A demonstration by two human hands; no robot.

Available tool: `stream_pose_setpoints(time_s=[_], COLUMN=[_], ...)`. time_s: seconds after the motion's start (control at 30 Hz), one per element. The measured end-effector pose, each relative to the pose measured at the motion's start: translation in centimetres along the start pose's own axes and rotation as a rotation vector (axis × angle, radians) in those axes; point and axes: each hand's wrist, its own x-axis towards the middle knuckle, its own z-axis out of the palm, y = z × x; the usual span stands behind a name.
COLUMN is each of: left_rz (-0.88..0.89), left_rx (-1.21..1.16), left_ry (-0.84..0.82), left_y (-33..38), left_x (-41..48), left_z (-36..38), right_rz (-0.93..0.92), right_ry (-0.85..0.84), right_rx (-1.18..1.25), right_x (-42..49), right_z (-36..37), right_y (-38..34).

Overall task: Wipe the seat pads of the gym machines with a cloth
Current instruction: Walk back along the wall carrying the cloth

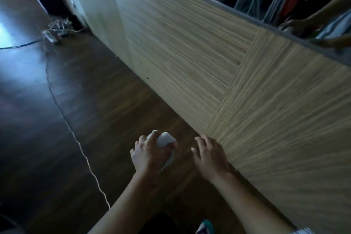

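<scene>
left hand (150,156) clasps a bunched white cloth (165,139) (one tail dangling); right hand (210,157), grip spread.

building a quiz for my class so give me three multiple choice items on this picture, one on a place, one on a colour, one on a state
1. Where is the wood-panelled wall?
A left of the hands
B right of the hands
C behind the person
2. What colour is the cloth?
A red
B black
C white
3. How is the right hand?
A open, holding nothing
B gripping the cloth
C curled in a fist
Answers: 1 B, the panelling runs along the view's right side; 2 C, the left hand grips a white wad; 3 A, its fingers are spread and empty.
</scene>
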Motion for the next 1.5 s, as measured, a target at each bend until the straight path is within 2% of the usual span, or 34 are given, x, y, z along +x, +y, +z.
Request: stream_pose_setpoints(time_s=[0.17, 0.3, 0.9, 1.2, 1.33, 1.5], left_rz=[-0.151, -0.194, -0.399, -0.631, -0.699, -0.742], left_rx=[-0.053, -0.042, -0.045, -0.123, -0.128, -0.108], left_ry=[0.061, 0.102, 0.340, 0.486, 0.508, 0.515], left_y=[1.6, 0.8, -5.8, -12.8, -19.6, -29.7], left_x=[7.7, 16.6, 65.4, 85.6, 93.6, 104.3], left_z=[-0.5, -2.3, -19.9, -30.8, -35.3, -43.1], right_rz=[-0.164, -0.255, -0.550, -0.787, -0.878, -0.896], right_ry=[-0.047, -0.056, 0.014, -0.055, -0.058, -0.106], right_rx=[-0.012, -0.013, -0.041, -0.053, -0.073, -0.087], right_x=[11.1, 21.1, 71.9, 95.6, 103.7, 113.2], right_z=[-0.4, 0.4, -0.2, 0.3, 3.3, 6.7], right_y=[-0.8, -4.2, -29.8, -49.2, -58.6, -72.1])
